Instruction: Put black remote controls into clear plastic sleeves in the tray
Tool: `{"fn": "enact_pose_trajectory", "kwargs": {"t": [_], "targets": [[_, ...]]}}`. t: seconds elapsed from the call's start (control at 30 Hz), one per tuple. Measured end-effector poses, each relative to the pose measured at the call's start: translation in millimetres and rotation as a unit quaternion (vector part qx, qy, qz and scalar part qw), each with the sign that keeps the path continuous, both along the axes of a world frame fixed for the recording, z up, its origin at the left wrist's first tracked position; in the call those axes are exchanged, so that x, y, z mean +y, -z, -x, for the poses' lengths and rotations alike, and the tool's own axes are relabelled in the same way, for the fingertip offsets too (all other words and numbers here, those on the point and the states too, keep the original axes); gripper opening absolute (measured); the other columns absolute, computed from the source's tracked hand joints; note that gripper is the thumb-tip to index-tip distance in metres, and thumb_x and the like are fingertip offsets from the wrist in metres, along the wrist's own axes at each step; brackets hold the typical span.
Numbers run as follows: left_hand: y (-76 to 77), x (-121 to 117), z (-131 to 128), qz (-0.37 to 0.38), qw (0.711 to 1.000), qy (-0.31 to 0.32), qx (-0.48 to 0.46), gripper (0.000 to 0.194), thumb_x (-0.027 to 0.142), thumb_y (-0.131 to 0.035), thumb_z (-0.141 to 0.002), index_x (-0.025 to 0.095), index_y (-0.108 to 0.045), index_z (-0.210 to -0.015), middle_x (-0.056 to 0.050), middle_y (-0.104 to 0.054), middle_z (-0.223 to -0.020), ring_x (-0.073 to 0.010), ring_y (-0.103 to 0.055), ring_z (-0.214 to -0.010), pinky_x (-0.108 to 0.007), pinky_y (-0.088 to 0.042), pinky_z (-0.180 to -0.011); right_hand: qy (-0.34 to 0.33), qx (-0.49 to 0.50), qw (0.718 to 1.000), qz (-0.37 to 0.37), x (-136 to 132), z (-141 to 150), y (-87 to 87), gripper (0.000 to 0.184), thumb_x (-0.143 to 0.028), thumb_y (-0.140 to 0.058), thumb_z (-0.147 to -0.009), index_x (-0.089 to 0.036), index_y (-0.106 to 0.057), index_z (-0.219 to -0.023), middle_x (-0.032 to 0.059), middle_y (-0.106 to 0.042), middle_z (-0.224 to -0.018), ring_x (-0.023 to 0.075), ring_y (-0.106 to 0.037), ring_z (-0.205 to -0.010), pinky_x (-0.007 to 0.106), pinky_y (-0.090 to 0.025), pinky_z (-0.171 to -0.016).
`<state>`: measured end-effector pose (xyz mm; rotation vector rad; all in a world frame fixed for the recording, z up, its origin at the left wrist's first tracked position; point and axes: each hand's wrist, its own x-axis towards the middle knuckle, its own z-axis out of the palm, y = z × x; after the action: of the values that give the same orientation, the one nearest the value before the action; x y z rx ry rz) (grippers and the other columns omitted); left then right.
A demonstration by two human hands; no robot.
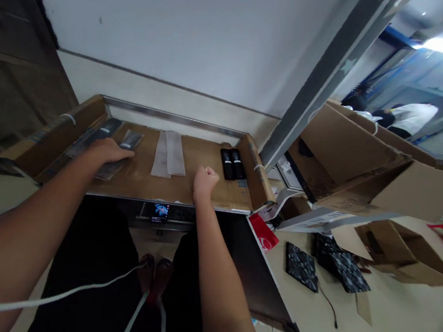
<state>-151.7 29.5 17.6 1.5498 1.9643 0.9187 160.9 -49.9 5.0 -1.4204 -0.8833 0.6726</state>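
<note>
My left hand [107,150] lies over dark items in clear plastic sleeves at the left of the cardboard-lined table; its thumb is stretched out to the right. One sleeved dark item [108,128] shows beyond the hand, and another clear-sleeved item [131,140] shows beside the thumb. My right hand [205,181] is closed in a fist near the front edge, with nothing visible in it. Between the hands lie two flat, pale translucent plastic sleeves [170,154], partly overlapping. To the right of my fist, two black oblong items [233,164] with small white labels lie side by side.
Cardboard side walls [258,173] edge the table [140,178]. A phone [160,212] with a lit screen sits below the front edge. Large cardboard boxes [351,154] stand at the right, near a grey post [324,66]. Farther back, a person [411,118] bends over. A white cable crosses my lap.
</note>
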Motion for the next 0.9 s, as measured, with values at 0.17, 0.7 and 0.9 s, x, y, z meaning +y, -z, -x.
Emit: {"fn": "enact_pose_trajectory", "kwargs": {"t": [0.17, 0.7, 0.9], "targets": [[-9.9, -35, -4, 0.09, 0.98, -0.041, 0.171, 0.06, 0.06, -0.084, -0.046, 0.028, -0.033, -0.05, -0.021, -0.063, -0.068, -0.0546, -0.064, -0.092, -0.061, -0.049, -0.073, -0.044, 0.019, 0.998, -0.05, -3, -5, 1.0, 0.035, -0.038, -0.061, -0.08, -0.025, -0.033, -0.063, -0.0087, -0.03, -0.061, 0.0096, -0.03, -0.057, 0.023, -0.031, -0.054], [73.6, -253, -117, 0.026, 0.958, -0.014, -0.284, 0.037, 0.057, -0.078, -0.062, 0.024, -0.068, -0.074, -0.006, -0.074, -0.076, -0.0301, -0.072, -0.072, -0.042, -0.06, -0.069, -0.42, -0.084, 0.901, 0.072, -185, 37, 55.7, 0.054, -0.05, -0.083, -0.073, -0.024, -0.064, -0.116, 0.0028, -0.068, -0.104, 0.0196, -0.062, -0.092, 0.03, -0.049, -0.082], [102.7, -281, -115, 0.085, 0.952, 0.014, -0.295, 0.043, 0.063, -0.078, -0.062, 0.026, -0.075, -0.083, -0.009, -0.078, -0.089, -0.0353, -0.074, -0.087, -0.047, -0.061, -0.081, -0.503, 0.056, 0.83, 0.235, -195, 21, 99.9, 0.044, -0.054, -0.085, -0.07, -0.02, -0.071, -0.095, -0.0012, -0.066, -0.085, 0.0157, -0.06, -0.077, 0.028, -0.048, -0.073]]}}
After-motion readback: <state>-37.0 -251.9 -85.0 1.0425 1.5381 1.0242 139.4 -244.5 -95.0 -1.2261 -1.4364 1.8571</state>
